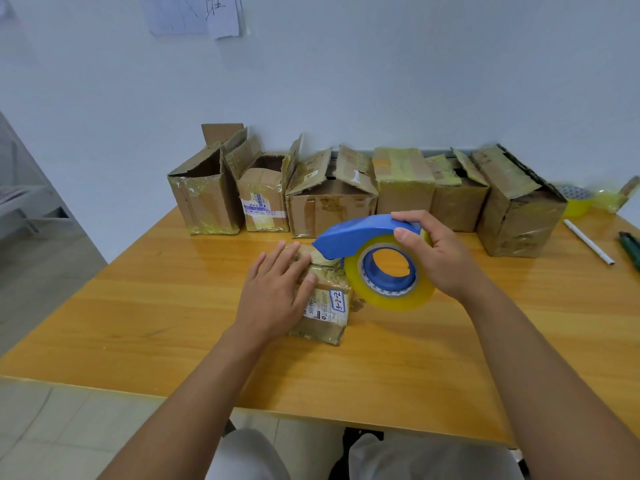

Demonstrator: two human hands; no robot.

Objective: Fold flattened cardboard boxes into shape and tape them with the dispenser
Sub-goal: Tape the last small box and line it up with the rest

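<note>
A small worn cardboard box (327, 306) with a white shipping label lies on the wooden table (156, 306) in front of me. My left hand (277, 289) presses flat on its top left side, fingers straight. My right hand (433, 251) grips a blue tape dispenser (356, 233) loaded with a yellowish clear tape roll (391, 296). The dispenser's nose touches the far end of the box, just beyond my left fingertips.
Several folded, taped cardboard boxes (329, 199) stand in a row along the wall at the table's back edge. A white pen (588, 241) and a dark green marker (631, 245) lie at the right. Another tape roll (576, 202) sits at the back right.
</note>
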